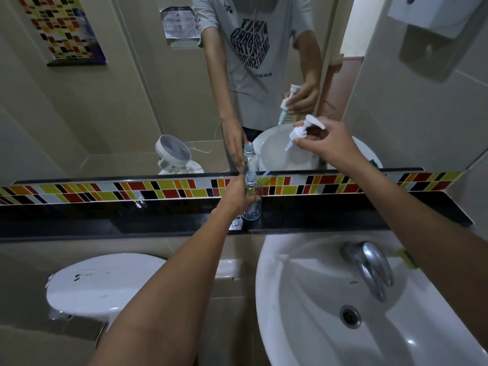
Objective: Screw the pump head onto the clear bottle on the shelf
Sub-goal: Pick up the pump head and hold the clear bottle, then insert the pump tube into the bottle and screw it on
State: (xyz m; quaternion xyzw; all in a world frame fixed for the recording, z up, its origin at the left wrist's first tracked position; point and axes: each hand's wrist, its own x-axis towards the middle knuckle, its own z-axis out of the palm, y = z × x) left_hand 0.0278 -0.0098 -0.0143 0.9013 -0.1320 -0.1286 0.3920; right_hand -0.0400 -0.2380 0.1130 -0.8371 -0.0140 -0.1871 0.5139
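Note:
A clear bottle [251,207] stands upright on the black shelf [132,220] below the mirror, its threaded neck bare. My left hand [235,196] is wrapped around the bottle's middle. My right hand [324,143] holds the white pump head [303,132] up and to the right of the bottle, well above the neck. The pump is tilted, and its thin dip tube slants down-left toward the bottle's mouth; I cannot tell whether the tip is inside.
A mirror [105,101] above the shelf doubles the hands, bottle and a small white fan. A coloured tile strip [105,191] runs behind the shelf. Below are a white sink [303,326] with a chrome tap [372,268] and a toilet lid [105,283].

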